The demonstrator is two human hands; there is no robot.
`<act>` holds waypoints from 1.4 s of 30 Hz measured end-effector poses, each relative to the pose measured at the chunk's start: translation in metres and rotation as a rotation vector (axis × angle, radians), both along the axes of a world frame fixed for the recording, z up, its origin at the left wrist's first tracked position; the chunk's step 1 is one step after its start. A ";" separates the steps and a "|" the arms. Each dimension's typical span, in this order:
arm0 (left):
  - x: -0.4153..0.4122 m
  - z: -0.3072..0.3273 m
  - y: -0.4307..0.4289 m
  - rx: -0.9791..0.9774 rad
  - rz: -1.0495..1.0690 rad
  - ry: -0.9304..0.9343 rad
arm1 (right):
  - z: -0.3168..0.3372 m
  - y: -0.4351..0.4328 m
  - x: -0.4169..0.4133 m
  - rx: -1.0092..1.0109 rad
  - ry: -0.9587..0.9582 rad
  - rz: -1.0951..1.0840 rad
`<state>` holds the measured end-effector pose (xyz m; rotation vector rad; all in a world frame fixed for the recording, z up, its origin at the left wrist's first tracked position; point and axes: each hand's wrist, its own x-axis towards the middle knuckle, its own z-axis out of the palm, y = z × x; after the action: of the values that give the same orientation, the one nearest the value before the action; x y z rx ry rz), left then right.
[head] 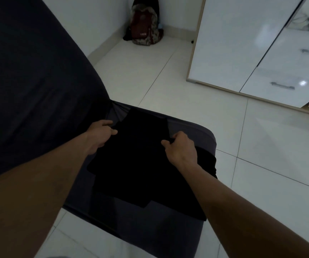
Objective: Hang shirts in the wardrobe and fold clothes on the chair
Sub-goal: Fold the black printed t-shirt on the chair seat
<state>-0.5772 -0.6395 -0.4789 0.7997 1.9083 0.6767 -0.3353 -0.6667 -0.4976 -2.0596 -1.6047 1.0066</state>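
Folding is the step in hand, as I judge it. A black garment (140,161) lies on the seat of a dark grey chair (192,131), its far part already doubled into a neat panel and looser layers spreading toward the near edge, one corner drooping off the right side. The left hand (99,135) has its grip closed on the left edge of the folded panel, thumb on top and fingers tucked under. The right hand (180,148) pinches the right edge the same way, fingers curled over the cloth.

To do this well, both hands should lift and carry their edges together, level with each other, so the fold line stays straight across the seat. The cloth is limp and so dark that its layers are hard to tell apart; smoothing each fold flat before the next would keep hidden wrinkles out. The overhanging right corner wants tucking in first.

The white wardrobe (243,43) stands far right, doors shut. A backpack (146,25) leans in the far corner.
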 end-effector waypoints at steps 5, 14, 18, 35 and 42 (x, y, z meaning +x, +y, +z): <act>-0.002 -0.001 0.006 0.073 0.043 -0.018 | 0.014 0.004 -0.002 -0.022 0.127 -0.069; -0.001 -0.012 -0.012 0.058 -0.131 0.349 | 0.017 -0.033 0.007 0.053 -0.097 0.196; 0.006 0.000 -0.026 0.020 -0.135 0.485 | 0.016 -0.057 0.008 0.209 -0.269 0.515; 0.010 -0.016 -0.067 0.010 -0.666 0.773 | -0.007 -0.070 -0.013 0.250 -0.467 0.412; 0.008 -0.014 -0.069 0.149 -0.615 0.679 | 0.002 -0.065 -0.009 0.325 -0.380 0.297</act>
<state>-0.5693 -0.7089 -0.4932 1.7855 2.0203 0.1604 -0.3448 -0.7320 -0.4953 -1.8994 -2.1492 0.4034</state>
